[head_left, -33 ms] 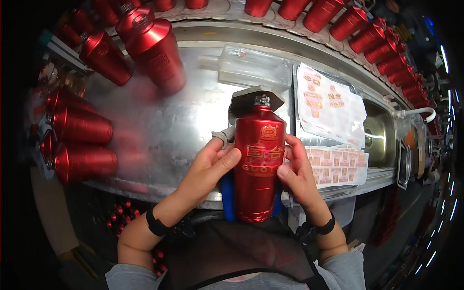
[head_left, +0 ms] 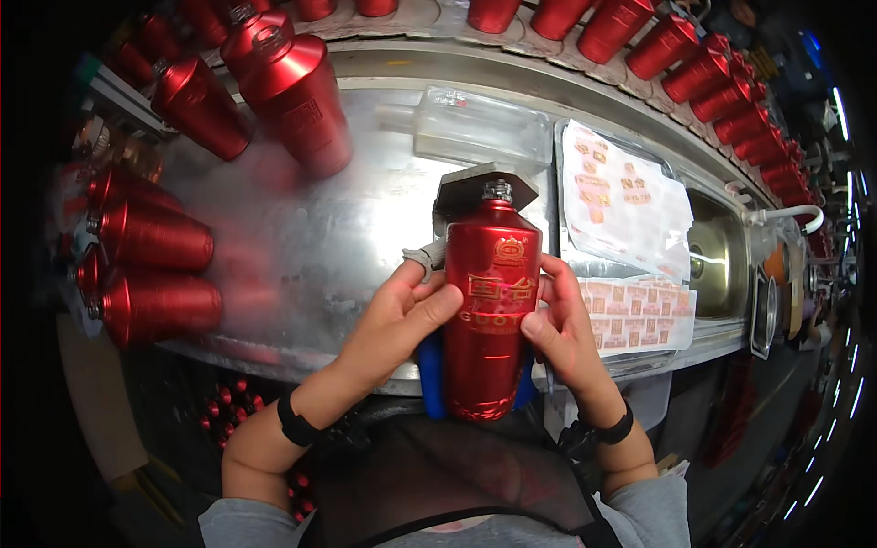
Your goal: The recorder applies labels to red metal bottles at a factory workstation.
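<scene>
A glossy red bottle (head_left: 493, 356) with gold lettering and a bare clear neck leans neck-away in front of me, at the bench's near edge. My left hand (head_left: 391, 327) is closed on its left side, the thumb pressed to the front over the lettering. A grey wrap (head_left: 422, 260) covers a fingertip of that hand. On the opposite side my right hand (head_left: 568, 336) grips the bottle, thumb on the front edge and fingers partly hidden behind. Blue padding (head_left: 432, 379) shows under the bottle, and a dark grey angular block (head_left: 470, 187) stands behind its neck.
Several red bottles (head_left: 297, 105) stand on the metal bench (head_left: 347, 219) at left, others lying at its left edge (head_left: 160, 306). A clear plastic box (head_left: 484, 128) lies behind. Sticker sheets (head_left: 630, 205) are right, beside a sink (head_left: 708, 251). More bottles (head_left: 662, 46) line a conveyor at the back.
My left thumb has shifted slightly to the right over the bottle's front. The bottle and my right hand stay practically where they were.
</scene>
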`<action>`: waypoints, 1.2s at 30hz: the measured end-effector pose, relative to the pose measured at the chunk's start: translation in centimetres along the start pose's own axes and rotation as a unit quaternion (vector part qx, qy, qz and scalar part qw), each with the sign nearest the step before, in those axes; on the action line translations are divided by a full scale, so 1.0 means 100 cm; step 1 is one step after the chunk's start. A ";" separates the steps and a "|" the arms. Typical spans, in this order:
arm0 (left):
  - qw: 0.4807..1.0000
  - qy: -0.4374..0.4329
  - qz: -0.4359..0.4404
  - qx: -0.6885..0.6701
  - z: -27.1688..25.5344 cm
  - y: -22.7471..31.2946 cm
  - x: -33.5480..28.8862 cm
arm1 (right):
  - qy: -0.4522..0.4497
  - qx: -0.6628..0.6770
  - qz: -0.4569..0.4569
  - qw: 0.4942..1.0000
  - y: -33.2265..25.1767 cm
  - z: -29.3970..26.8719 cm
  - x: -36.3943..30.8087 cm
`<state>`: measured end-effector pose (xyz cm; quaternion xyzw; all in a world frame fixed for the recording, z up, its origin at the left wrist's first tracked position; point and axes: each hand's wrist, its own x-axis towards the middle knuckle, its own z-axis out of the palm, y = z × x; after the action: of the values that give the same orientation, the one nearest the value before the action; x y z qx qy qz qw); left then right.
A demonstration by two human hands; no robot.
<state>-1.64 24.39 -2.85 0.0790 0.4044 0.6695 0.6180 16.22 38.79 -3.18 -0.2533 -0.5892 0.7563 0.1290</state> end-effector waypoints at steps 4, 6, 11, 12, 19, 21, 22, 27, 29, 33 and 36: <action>0.994 -0.007 0.044 0.099 0.000 -0.006 -0.003 | 0.003 -0.007 -0.003 1.000 -0.002 0.003 0.002; 0.994 -0.013 0.045 0.099 -0.002 -0.006 -0.004 | 0.001 0.010 -0.003 1.000 -0.002 0.005 0.003; 0.993 -0.019 0.044 0.109 -0.005 -0.003 -0.003 | 0.004 0.014 0.000 1.000 -0.001 0.005 -0.001; 0.993 -0.022 0.042 0.110 -0.004 -0.003 -0.002 | 0.005 0.011 0.005 1.000 0.000 0.004 -0.002; 0.990 0.004 0.014 0.137 0.011 -0.001 -0.001 | -0.003 0.077 0.039 0.996 -0.008 -0.007 -0.001; 0.989 0.006 0.022 0.144 0.014 -0.002 -0.001 | -0.017 0.048 0.017 0.999 -0.003 -0.008 -0.001; 0.990 0.012 0.021 0.137 0.015 -0.003 -0.001 | -0.016 0.046 0.020 0.999 -0.001 -0.010 -0.002; 0.990 0.011 0.020 0.141 0.013 -0.002 0.000 | -0.002 0.035 0.032 0.999 -0.008 -0.006 -0.002; 0.991 0.007 0.022 0.134 0.015 0.000 0.000 | -0.001 0.042 0.043 0.998 -0.012 -0.006 -0.001; 0.992 0.022 0.020 0.126 0.015 -0.001 -0.007 | 0.008 0.030 0.097 0.995 -0.014 -0.032 0.000; 0.982 -0.001 0.062 0.178 0.015 -0.009 -0.009 | 0.147 0.209 0.083 0.963 -0.007 -0.047 0.006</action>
<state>0.12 24.13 -2.06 0.2134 0.5113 0.6236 0.5515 18.20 43.18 -3.51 -0.3771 -0.3694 0.8253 0.2005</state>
